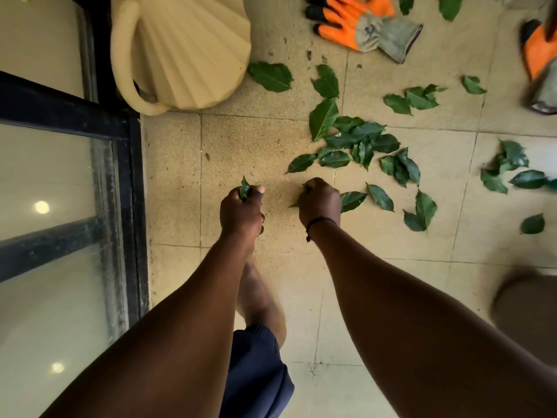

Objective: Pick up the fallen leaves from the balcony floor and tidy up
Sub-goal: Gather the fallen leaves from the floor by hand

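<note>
**Clerk:** Item: fallen green leaves [360, 143], scattered on the tiled balcony floor [271, 140], thickest just ahead of your right hand [319, 199]; stragglers lie near the orange work gloves [358, 21] and out by the right edge.

**Operator:** Handling?

**Clerk:** Judged light, thin, pliable and glossy, so likely a little slippery. They should bend without breaking, and a bunch will crush down in a fist. Pinch a single leaf at its edge or stalk end; rake overlapping ones together and close your fingers over the heap.

**Operator:** Orientation?

**Clerk:** None shared. Each is an oval blade, its long axis running stalk to tip. The large leaf [323, 117] above the cluster slants from upper right to lower left; one beside the cream ribbed watering can [180, 52] lies nearly crosswise. In the cluster the tips point every way.

**Operator:** Current grip?

**Clerk:** Your left hand [241, 211] is a closed fist round a held leaf [244, 188], whose tip stands up out of it. Your right hand is curled tight low at the floor, with green showing at both sides; it appears to be clutching leaves, though how many cannot be told.
</note>
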